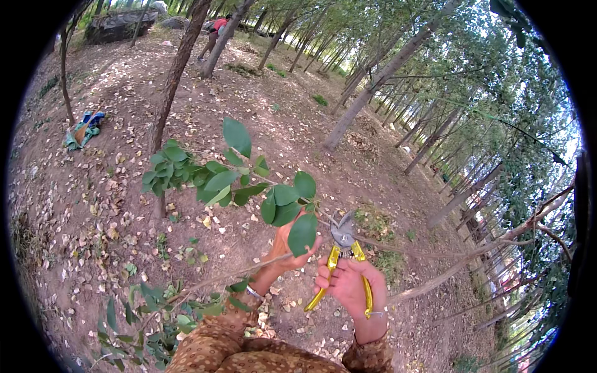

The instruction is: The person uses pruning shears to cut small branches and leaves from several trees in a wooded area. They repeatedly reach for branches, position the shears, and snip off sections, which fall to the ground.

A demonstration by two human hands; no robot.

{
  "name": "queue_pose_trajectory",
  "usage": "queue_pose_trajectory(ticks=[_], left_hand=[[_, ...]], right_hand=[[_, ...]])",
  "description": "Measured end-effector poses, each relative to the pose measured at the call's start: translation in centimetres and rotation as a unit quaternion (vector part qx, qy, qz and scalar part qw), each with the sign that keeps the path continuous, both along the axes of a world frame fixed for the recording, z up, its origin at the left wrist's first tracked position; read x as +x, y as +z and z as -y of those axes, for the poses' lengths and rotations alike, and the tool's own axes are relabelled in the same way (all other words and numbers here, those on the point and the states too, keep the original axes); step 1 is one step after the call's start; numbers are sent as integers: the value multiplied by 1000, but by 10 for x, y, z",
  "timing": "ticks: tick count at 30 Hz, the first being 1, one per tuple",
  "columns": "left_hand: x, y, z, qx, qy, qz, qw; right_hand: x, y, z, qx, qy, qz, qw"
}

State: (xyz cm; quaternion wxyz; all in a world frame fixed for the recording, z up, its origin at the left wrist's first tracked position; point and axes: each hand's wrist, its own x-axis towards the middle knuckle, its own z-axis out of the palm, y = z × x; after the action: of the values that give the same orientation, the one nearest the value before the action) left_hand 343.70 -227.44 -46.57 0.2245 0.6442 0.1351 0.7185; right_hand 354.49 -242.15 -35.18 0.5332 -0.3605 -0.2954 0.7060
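Observation:
My right hand (357, 284) grips pruning shears (344, 239) with yellow handles and grey metal blades. The handles are spread, and the blades are parted at the bare lower end of a leafy branch (284, 193). Just left of the shears, my left hand (284, 249) holds that branch, its fingers partly hidden behind a broad green leaf (302, 234). The branch stretches up and left, ending in a dense leaf cluster (170, 170). A second thin branch (210, 282) passes by my left wrist toward more foliage at the lower left.
A thicker bare limb (489, 247) comes in from the right beside my right hand. Slim tree trunks (175, 79) rise from ground strewn with dry leaves. Blue and green cloth (86, 130) lies at a trunk's foot on the left. Another person (217, 32) stands far off.

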Motion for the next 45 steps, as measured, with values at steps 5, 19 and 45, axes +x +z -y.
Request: queue_pose_trajectory(ticks=[5, 19, 45], left_hand=[[9, -10, -4, 25, 10, -6, 1000], [27, -26, 26, -264, -86, -19, 960], [-37, -36, 0, -91, 350, -221, 906]], right_hand=[[18, -36, -4, 4, 14, -79, 997], [17, -84, 20, 48, 57, 2, 997], [65, -162, 66, 32, 120, -12, 992]])
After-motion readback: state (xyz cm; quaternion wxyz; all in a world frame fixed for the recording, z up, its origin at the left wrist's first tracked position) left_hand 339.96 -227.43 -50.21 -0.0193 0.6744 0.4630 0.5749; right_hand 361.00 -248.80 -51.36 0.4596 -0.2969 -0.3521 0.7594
